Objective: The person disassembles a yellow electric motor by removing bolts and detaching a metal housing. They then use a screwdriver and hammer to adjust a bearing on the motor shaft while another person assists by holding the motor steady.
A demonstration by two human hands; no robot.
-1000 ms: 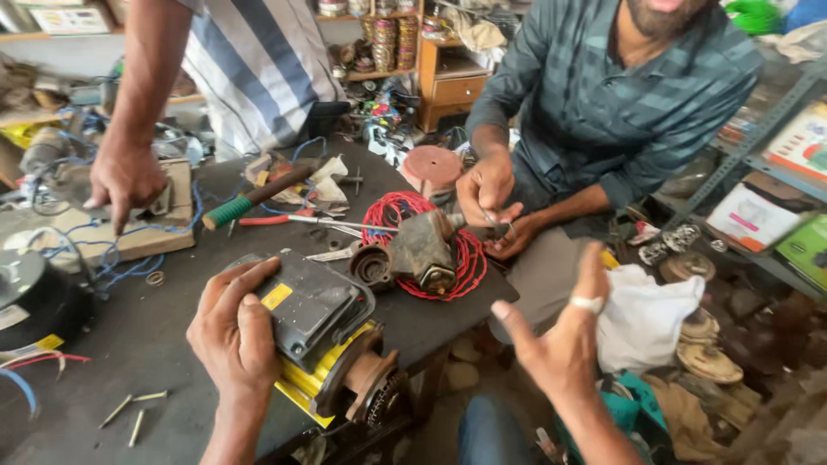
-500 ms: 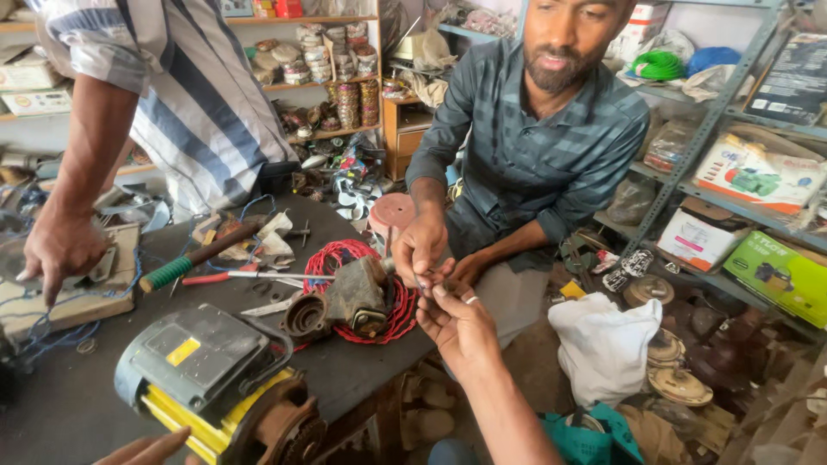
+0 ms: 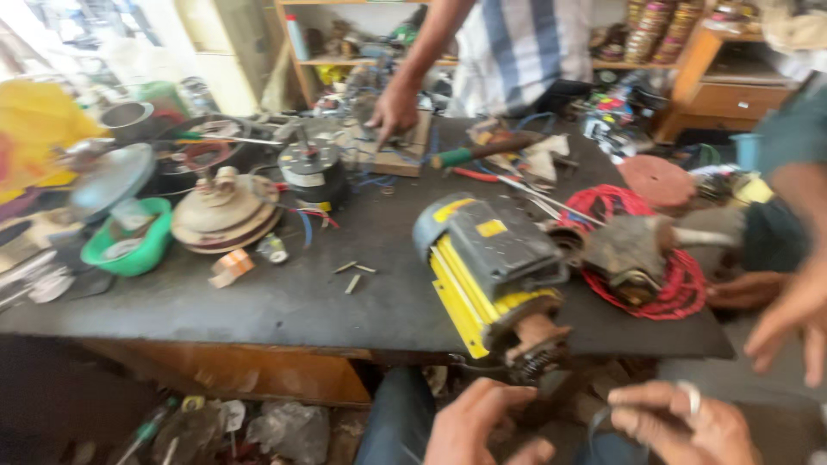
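Crowding a dark workbench (image 3: 284,301), a cluttered workshop.
Below the yellow motor (image 3: 487,267), left hand (image 3: 478,422) curls empty; right hand (image 3: 680,426) pinches a thin band (image 3: 597,424).

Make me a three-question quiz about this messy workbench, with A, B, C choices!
1. Where does the yellow motor sit?
A. on the table edge near the two hands
B. on a shelf
C. on the floor

2. What colour is the wire coil?
A. blue
B. red
C. white

3. What is on the right hand?
A. a glove
B. a ring
C. nothing

Answers: 1 A, it overhangs the table above the left hand; 2 B, its loops are red; 3 B, a silver ring circles one finger.
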